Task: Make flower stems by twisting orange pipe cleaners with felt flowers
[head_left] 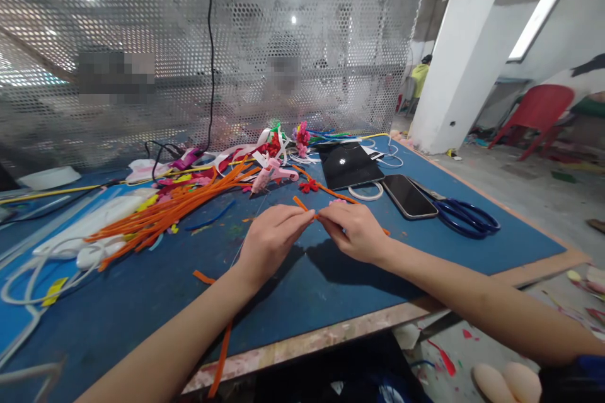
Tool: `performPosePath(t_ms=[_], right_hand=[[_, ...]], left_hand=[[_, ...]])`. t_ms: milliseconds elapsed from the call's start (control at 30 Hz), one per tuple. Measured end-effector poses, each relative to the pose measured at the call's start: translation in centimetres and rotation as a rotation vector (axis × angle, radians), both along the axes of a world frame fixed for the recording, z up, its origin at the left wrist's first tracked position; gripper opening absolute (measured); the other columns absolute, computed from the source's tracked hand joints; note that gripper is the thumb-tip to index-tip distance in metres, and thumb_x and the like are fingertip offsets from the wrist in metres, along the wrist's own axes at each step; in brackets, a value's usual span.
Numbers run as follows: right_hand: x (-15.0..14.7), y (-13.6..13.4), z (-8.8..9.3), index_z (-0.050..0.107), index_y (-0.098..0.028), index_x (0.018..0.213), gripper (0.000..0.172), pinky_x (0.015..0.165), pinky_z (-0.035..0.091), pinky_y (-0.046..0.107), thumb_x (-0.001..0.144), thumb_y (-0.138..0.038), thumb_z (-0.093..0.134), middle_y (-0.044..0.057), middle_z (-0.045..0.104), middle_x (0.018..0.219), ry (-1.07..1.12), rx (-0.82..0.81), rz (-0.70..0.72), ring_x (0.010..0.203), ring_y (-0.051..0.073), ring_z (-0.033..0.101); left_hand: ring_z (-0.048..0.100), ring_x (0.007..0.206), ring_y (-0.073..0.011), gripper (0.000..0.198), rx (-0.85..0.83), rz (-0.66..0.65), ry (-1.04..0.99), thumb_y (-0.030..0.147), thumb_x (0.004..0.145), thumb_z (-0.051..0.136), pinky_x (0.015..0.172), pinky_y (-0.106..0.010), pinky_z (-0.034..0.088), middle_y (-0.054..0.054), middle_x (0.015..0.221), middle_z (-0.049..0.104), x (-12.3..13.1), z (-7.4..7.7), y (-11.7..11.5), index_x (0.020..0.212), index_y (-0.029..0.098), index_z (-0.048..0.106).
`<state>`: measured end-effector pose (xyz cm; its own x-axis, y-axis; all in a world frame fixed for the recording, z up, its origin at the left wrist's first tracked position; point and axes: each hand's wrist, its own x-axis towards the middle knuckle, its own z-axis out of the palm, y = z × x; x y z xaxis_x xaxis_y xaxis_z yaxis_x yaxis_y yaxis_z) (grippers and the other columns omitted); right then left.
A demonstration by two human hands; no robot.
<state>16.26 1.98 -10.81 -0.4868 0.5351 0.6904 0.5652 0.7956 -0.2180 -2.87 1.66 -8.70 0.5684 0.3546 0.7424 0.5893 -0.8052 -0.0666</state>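
Observation:
Over the middle of the blue table mat, both my hands pinch an orange pipe cleaner (pixel 299 203) with their fingertips close together. A short end of it sticks up by the fingertips of my left hand (pixel 274 240). My right hand (pixel 357 230) faces it, fingers bent and closed. Most of the pinched part is hidden by the fingers. Just beyond the hands lie a red fuzzy flower (pixel 309 186) and a pink glue gun (pixel 269 175). Another orange strip (pixel 221 352) shows below my left forearm and hangs over the table's front edge.
A heap of orange pipe cleaners (pixel 174 211) lies left, beside a white power strip (pixel 89 227) and cables. Right are a black panel (pixel 350 165), a phone (pixel 410 196) and blue-handled scissors (pixel 467 217). A perforated metal screen (pixel 307 75) stands behind the table.

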Motion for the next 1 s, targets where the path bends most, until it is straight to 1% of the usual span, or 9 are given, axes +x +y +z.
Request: performPosePath(t_ms=[167, 367, 433, 500, 567, 667, 800, 900, 1000], right_hand=[[0.0, 0.0, 0.0, 0.057, -0.014, 0.088, 0.019, 0.063, 0.036, 0.024, 0.089, -0.017, 0.038, 0.005, 0.06, 0.075, 0.003, -0.012, -0.017, 0.069, 0.014, 0.053], [-0.2, 0.1, 0.2, 0.059, -0.015, 0.081, 0.027, 0.059, 0.033, 0.025, 0.091, -0.021, 0.034, 0.005, 0.057, 0.069, -0.128, 0.085, -0.124, 0.065, 0.014, 0.052], [-0.1, 0.2, 0.2, 0.059, -0.015, 0.081, 0.029, 0.057, 0.032, 0.025, 0.091, -0.021, 0.033, 0.004, 0.057, 0.068, -0.175, 0.1, -0.158, 0.063, 0.014, 0.052], [0.1, 0.5, 0.1, 0.059, -0.015, 0.083, 0.027, 0.057, 0.032, 0.025, 0.091, -0.02, 0.034, 0.005, 0.059, 0.07, -0.187, 0.083, -0.174, 0.065, 0.015, 0.054], [0.4, 0.9, -0.1, 0.059, -0.015, 0.086, 0.025, 0.059, 0.034, 0.025, 0.091, -0.019, 0.035, 0.006, 0.061, 0.076, -0.17, 0.037, -0.179, 0.07, 0.016, 0.057], [0.9, 1.5, -0.7, 0.059, -0.016, 0.088, 0.021, 0.065, 0.038, 0.025, 0.09, -0.019, 0.038, 0.007, 0.064, 0.083, -0.134, -0.073, -0.16, 0.076, 0.017, 0.059], [1.3, 2.0, -1.5, 0.06, -0.018, 0.089, 0.021, 0.069, 0.042, 0.027, 0.089, -0.021, 0.039, 0.007, 0.065, 0.086, -0.092, -0.179, -0.138, 0.079, 0.018, 0.061], [1.1, 2.1, -2.0, 0.06, -0.018, 0.088, 0.024, 0.071, 0.044, 0.029, 0.09, -0.024, 0.036, 0.007, 0.066, 0.087, -0.097, -0.212, -0.106, 0.079, 0.019, 0.061], [0.7, 1.9, -2.6, 0.059, -0.018, 0.084, 0.025, 0.071, 0.045, 0.031, 0.091, -0.024, 0.036, 0.006, 0.065, 0.083, -0.133, -0.218, -0.08, 0.078, 0.019, 0.061]], left_hand=[[0.059, 0.09, -0.0197, 0.021, -0.005, 0.056, 0.075, 0.014, 0.086, 0.049, 0.08, -0.034, 0.046, -0.008, 0.096, 0.067, 0.1, 0.3, 0.0, 0.1, 0.018, 0.064], [0.063, 0.078, -0.0141, 0.019, -0.521, 0.022, -0.14, 0.025, 0.089, 0.047, 0.073, -0.024, 0.048, -0.002, 0.084, 0.069, 0.4, -0.2, -0.1, 0.094, 0.019, 0.064], [0.063, 0.077, -0.0138, 0.021, -0.646, 0.029, -0.178, 0.026, 0.089, 0.045, 0.073, -0.024, 0.049, -0.001, 0.084, 0.069, 0.6, -0.1, -0.2, 0.098, 0.02, 0.063], [0.062, 0.087, -0.0155, 0.023, -0.662, 0.026, -0.131, 0.025, 0.089, 0.045, 0.08, -0.027, 0.048, -0.003, 0.095, 0.067, 0.7, 0.2, -0.3, 0.106, 0.02, 0.059], [0.054, 0.106, -0.0188, 0.03, -0.597, 0.035, -0.052, 0.025, 0.086, 0.05, 0.094, -0.033, 0.041, -0.007, 0.113, 0.06, 0.4, 0.9, -0.2, 0.116, 0.019, 0.052], [0.041, 0.12, -0.021, 0.037, -0.543, 0.056, 0.052, 0.025, 0.085, 0.051, 0.103, -0.039, 0.031, -0.009, 0.126, 0.049, -1.4, 2.7, 0.2, 0.122, 0.019, 0.047], [0.055, 0.104, -0.0178, 0.019, -0.772, -0.094, 0.269, 0.027, 0.084, 0.054, 0.093, -0.031, 0.041, -0.006, 0.109, 0.06, -6.4, 4.5, 0.0, 0.1, 0.023, 0.063], [0.056, 0.103, -0.0189, 0.019, -0.929, -0.135, 0.331, 0.029, 0.07, 0.07, 0.09, -0.029, 0.043, -0.004, 0.109, 0.06, -10.0, 4.2, -1.6, 0.089, 0.026, 0.069], [0.046, 0.117, -0.0236, 0.026, -0.959, -0.063, 0.287, 0.027, 0.062, 0.076, 0.096, -0.035, 0.039, -0.006, 0.118, 0.056, -11.5, 2.4, -3.4, 0.087, 0.027, 0.069]])
